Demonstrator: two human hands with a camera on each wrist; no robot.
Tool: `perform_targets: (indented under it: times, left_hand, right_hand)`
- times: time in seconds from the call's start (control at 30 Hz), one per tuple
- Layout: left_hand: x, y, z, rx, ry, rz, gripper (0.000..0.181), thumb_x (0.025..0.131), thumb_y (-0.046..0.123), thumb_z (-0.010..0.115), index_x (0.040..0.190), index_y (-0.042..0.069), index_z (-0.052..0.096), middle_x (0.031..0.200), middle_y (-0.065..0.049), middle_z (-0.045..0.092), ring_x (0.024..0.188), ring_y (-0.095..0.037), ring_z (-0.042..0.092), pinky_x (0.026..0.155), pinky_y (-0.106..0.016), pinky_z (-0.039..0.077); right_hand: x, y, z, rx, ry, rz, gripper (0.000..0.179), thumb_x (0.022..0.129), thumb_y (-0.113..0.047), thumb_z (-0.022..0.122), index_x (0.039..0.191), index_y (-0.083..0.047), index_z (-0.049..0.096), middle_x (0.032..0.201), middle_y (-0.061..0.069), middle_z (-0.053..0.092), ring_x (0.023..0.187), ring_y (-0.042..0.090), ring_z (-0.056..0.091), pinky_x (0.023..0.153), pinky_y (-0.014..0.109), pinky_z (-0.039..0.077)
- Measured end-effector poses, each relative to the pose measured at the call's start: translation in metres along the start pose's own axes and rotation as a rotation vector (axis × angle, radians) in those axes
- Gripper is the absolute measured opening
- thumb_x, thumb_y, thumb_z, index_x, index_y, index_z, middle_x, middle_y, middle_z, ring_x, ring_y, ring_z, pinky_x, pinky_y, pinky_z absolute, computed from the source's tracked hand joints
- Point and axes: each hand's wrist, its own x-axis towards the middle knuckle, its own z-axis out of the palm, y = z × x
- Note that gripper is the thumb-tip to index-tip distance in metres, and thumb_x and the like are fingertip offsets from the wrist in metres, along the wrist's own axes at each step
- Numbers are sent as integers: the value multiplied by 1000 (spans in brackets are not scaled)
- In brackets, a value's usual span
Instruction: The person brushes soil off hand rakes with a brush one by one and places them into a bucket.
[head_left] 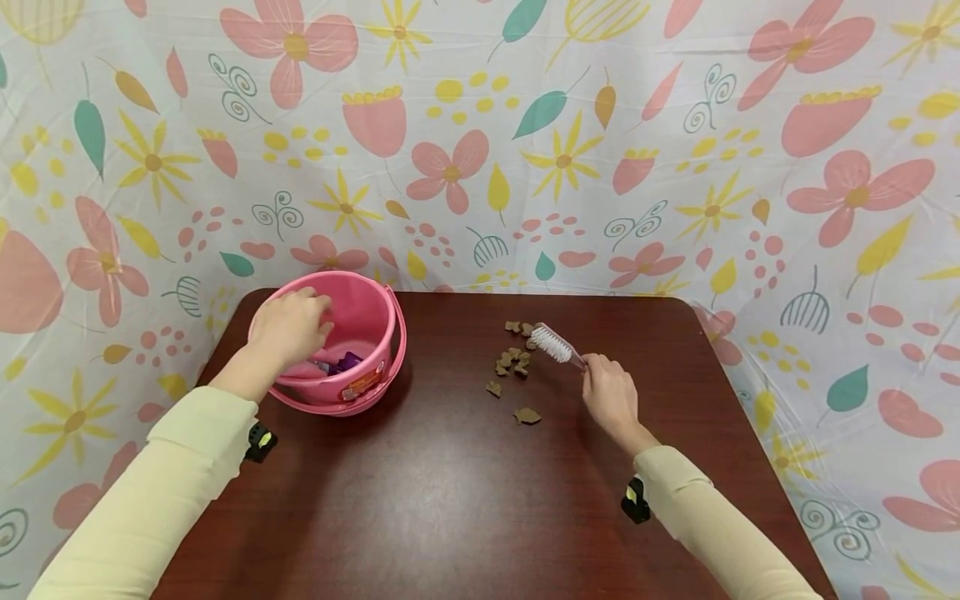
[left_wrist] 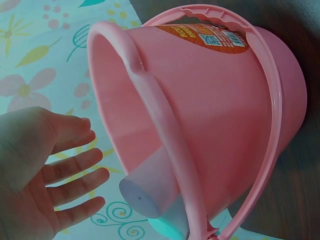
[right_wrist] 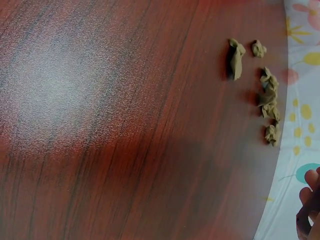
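My left hand (head_left: 291,327) is over the mouth of a pink bucket (head_left: 363,312), fingers loosely bent and holding nothing. In the left wrist view, the spread fingers of that hand (left_wrist: 65,175) stand apart from the bucket's rim. A purple item (head_left: 348,362) lies inside the bucket; a greyish-lavender cylinder (left_wrist: 150,185) and a teal item (left_wrist: 170,220) show at its mouth. My right hand (head_left: 611,396) grips the handle of a white-bristled brush (head_left: 551,342). The bristles are beside several crumpled brown pieces (head_left: 513,358). In the right wrist view only some fingertips (right_wrist: 309,195) appear at the edge.
A leaf-shaped brown piece (head_left: 527,416) lies nearer me than the others. The dark wooden table (head_left: 427,500) ends at a flowered curtain (head_left: 480,167) behind and at both sides. A pink bail handle (head_left: 402,329) hangs round the bucket.
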Motion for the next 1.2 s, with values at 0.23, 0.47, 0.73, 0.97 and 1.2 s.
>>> perform_targets:
  times: [0.23,0.47,0.73,0.97,1.2]
  left_hand:
    - [-2,3,1,-12,17,7,21,83,15,63,99,2,64,88,-12,61,80,-29,59,70,-45,48]
    - [-3,8,3,-26,37,20,20,83,16,64,98,2,64,88,-13,59,78,-29,58,65,-45,50]
    - [-2,18,4,-51,40,24,24,84,16,64,104,3,63,94,-14,58,84,-30,57,72,-46,49]
    - [0,28,8,-81,62,47,24,84,16,63,106,5,63,96,-13,57,87,-30,55,75,-46,49]
    - [3,37,14,-113,108,88,27,83,16,64,108,6,63,97,-13,58,88,-31,55,77,-47,49]
  right_hand:
    - [-4,4,1,-12,1,81,17,82,-2,57,98,-2,63,84,15,67,65,35,59,52,48,44]
    - [-10,6,3,9,-23,161,19,82,-2,57,100,1,61,88,18,65,69,38,61,56,52,45]
    - [-14,9,5,37,-47,261,24,80,-7,63,103,-1,61,89,18,64,73,37,61,60,52,46]
    - [-17,9,6,51,-81,361,26,85,-12,61,108,-1,59,93,18,63,79,40,61,63,54,45]
    - [-21,13,10,50,-95,402,28,85,-9,59,109,3,58,97,22,62,83,42,60,70,55,45]
